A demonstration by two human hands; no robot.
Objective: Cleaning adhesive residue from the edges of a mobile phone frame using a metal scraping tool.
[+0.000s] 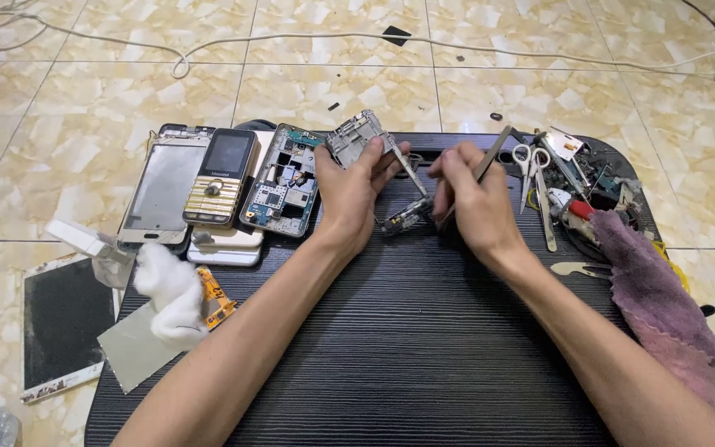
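Between the two hands, at the far middle of the dark ribbed table [391,348], sits the work: a small grey phone part [405,217] lying on the table surface, linked by a thin metal strip to a silvery phone frame [356,136] held up above it. The left hand [349,194] is clamped on that frame, fingers wrapped round its lower edge, tilting it toward the camera. The right hand [477,203] is closed in a pinch on a pair of tweezers [480,170], whose tip comes down at the small part.

Judging from this pose, the step goes best with the frame kept steady and the tweezer tip worked gently, so the thin strip is not bent or torn.

Just left of the left hand lie an opened phone with its circuit board [281,180] showing, a gold keypad phone [221,178] and a bare screen frame [163,186]. Nearer the left forearm rest a wad of white cotton [171,290] and a small orange flex piece [217,300]. Just right of the right hand are scissors [530,165] and a heap of small tools [581,178], with a mauve cloth [664,306] beside the right forearm. A white cable [208,45] crosses the tiled floor beyond.
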